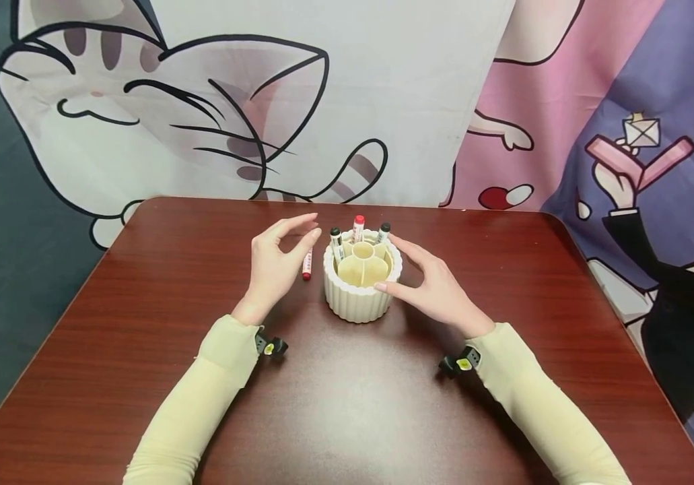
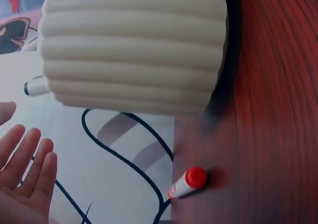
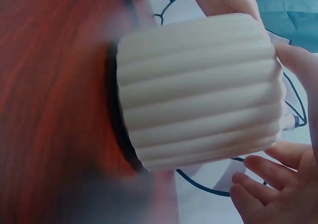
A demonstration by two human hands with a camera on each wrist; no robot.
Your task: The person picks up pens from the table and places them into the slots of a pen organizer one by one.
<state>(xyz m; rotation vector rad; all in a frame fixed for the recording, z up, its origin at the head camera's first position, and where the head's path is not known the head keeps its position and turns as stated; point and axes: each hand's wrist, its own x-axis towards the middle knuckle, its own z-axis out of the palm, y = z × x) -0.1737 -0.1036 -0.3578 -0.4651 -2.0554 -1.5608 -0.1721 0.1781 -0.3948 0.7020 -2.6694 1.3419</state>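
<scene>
A white ribbed pen holder (image 1: pixel 359 300) with cream compartments stands upright on the table. Two black-capped markers, one at the left (image 1: pixel 337 248) and one at the right (image 1: pixel 384 233), and a red-capped marker (image 1: pixel 358 229) stick up from it. My right hand (image 1: pixel 434 286) holds its rim from the right, thumb at the near side and fingers at the far side. To the left, my left hand (image 1: pixel 276 259) is held with fingers apart and nothing between them. Close by it, a red-capped marker (image 2: pixel 186 183) lies on the table, its far end hidden behind the thumb in the head view.
The brown wooden table (image 1: pixel 141 350) ends at a back edge just beyond the pen holder. Behind it hangs a cloth (image 1: pixel 419 101) printed with cartoon figures. Each wrist wears a small black camera, the left one (image 1: pixel 272 346) and the right one (image 1: pixel 460 362).
</scene>
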